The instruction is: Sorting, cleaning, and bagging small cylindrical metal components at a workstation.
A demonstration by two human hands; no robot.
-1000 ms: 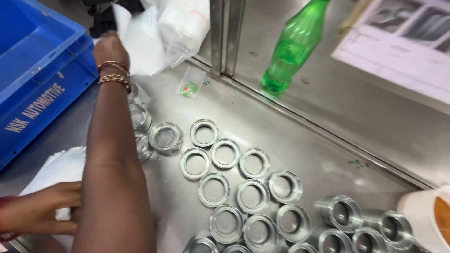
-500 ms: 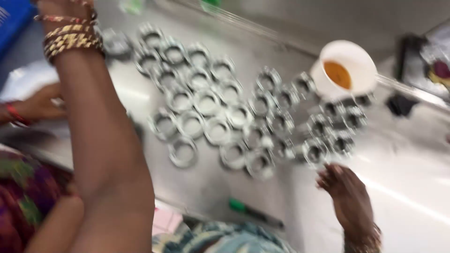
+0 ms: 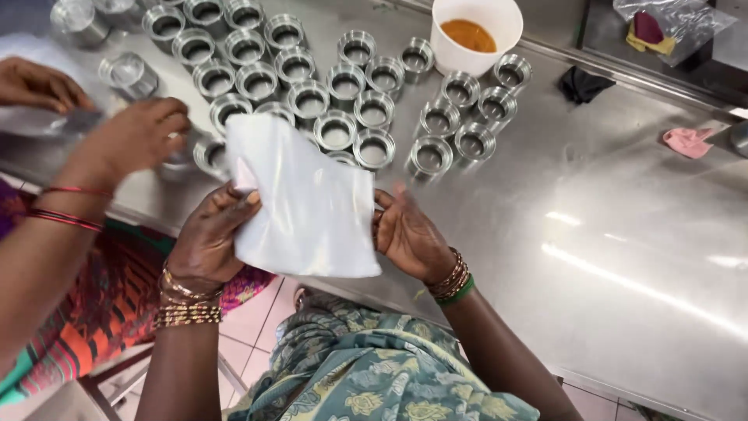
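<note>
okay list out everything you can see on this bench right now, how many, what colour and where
metal rings: roughly thirty, silver, clustered on the table's far left and centre
plastic bag: one, translucent white, held between both hands
cup: one, white, orange liquid inside, far edge
black cloth: one, right of the cup
pink scrap: one, far right
clear bag: one, red and yellow items inside, top right
steel table: one, grey
co-worker's hands: two, left side, at the rings
left hand: grips the bag's left edge
right hand: at the bag's right edge
</note>
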